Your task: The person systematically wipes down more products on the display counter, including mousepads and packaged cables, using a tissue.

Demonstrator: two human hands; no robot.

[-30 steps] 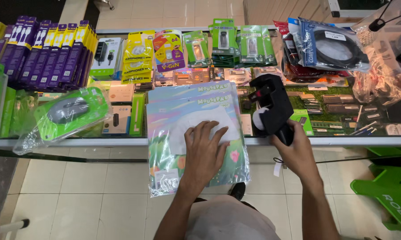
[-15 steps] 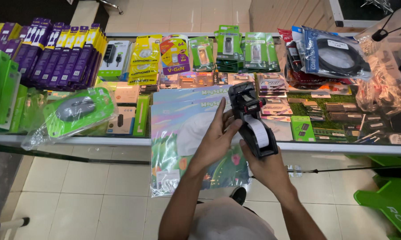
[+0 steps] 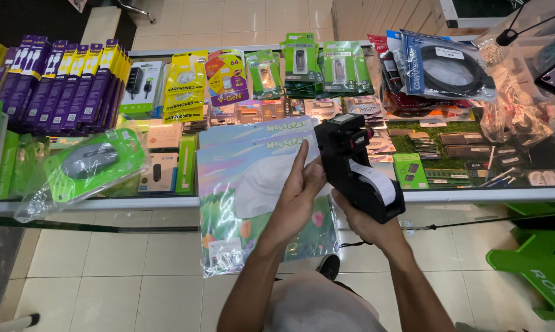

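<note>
The right hand [image 3: 376, 224] is clamped around the grip of a black price label gun [image 3: 357, 166], holding it just above the front edge of the glass surface [image 3: 474, 195], its white label roll facing up. The left hand [image 3: 299, 190] lies loosely spread, gripping nothing, with its fingertips [image 3: 304, 149] touching the gun's side near the head, while the palm rests over a stack of pastel mouse pads in clear bags [image 3: 253, 184] that overhangs the surface edge. Packaged earphones [image 3: 185, 86], green blister packs [image 3: 302, 64] and purple boxes [image 3: 56, 80] line the back, and a bagged mouse [image 3: 87, 163] lies to the left. The step in hand looks like adjusting or checking the gun before pricing. The next move likely calls for lowering the gun's head squarely onto the top bag while the left hand steadies the stack.
</note>
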